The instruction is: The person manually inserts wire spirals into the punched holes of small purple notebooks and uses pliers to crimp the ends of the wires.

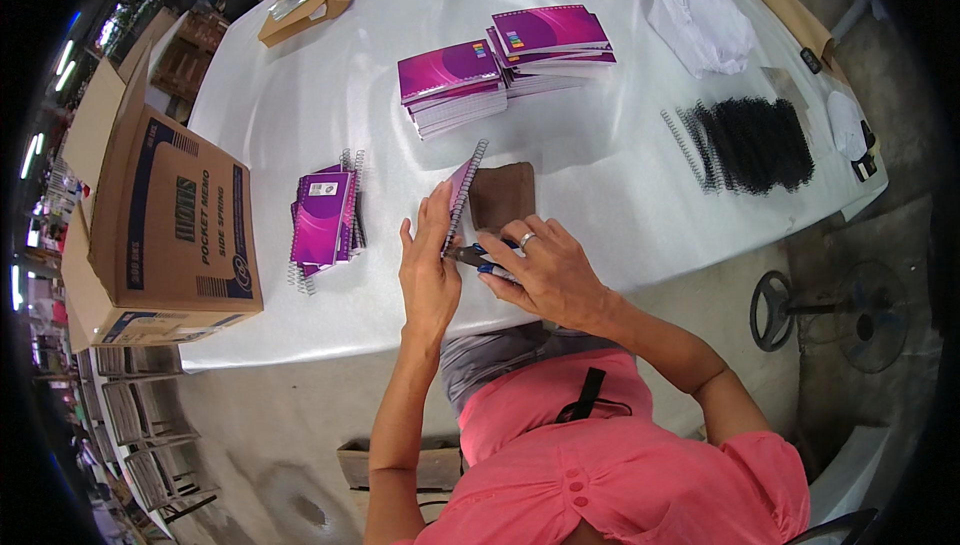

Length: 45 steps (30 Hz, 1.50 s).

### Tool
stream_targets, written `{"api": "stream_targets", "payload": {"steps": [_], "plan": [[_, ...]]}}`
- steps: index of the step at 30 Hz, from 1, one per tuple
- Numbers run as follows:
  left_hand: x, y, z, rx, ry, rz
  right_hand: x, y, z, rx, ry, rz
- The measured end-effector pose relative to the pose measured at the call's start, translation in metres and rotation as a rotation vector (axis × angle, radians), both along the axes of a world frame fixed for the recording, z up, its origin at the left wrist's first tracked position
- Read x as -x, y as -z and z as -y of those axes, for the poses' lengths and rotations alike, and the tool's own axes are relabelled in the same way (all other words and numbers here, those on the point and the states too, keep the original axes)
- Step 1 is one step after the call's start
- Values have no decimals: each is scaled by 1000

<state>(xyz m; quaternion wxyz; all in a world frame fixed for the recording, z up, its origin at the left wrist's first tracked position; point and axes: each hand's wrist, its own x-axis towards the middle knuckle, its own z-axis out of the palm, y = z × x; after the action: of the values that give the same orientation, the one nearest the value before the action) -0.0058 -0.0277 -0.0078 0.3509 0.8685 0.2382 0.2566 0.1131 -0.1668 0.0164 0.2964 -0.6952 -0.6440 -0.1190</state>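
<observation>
Purple spiral notebook stands on edge, grasped by the left hand; the right hand grips blue-handled pliers at its coil.

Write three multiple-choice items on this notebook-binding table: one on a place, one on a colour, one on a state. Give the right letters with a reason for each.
1. Where does the cardboard box stand?
A. at the table's left edge
B. beside the black coils
C. under the table

2. What colour are the covers of the stacked notebooks?
A. green
B. purple
C. yellow

3. How is the notebook in the left hand held?
A. flat and open on the table
B. shut inside the box
C. upright on edge, wire spine on top

Answers:
1 A, the box sits on the white table to the person's left, far from the pile of black coils on the right.
2 B, both stacks show purple covers.
3 C, the left hand props it on edge while the right hand holds a blue-handled tool at its lower end.
</observation>
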Motion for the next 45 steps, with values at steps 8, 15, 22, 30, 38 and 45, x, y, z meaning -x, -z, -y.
{"api": "stream_targets", "payload": {"steps": [8,15,22,30,38,45], "plan": [[-4,-2,0,-298,-186,40,-4,-15,-6,374,-153,-979],[15,-34,-45,-658,-200,-59,-37,-4,-4,35,-52,-479],[81,-40,-120,-577,-46,-602,-145,40,31,156,428,168],[-93,-44,-114,-668,45,-59,-64,36,-52,-60,-59,-24],[-157,-14,-122,-730,-24,-298,-99,60,-32,276,305,173],[-117,-38,-131,-882,5,-344,-93,27,-19,25,189,21]]}}
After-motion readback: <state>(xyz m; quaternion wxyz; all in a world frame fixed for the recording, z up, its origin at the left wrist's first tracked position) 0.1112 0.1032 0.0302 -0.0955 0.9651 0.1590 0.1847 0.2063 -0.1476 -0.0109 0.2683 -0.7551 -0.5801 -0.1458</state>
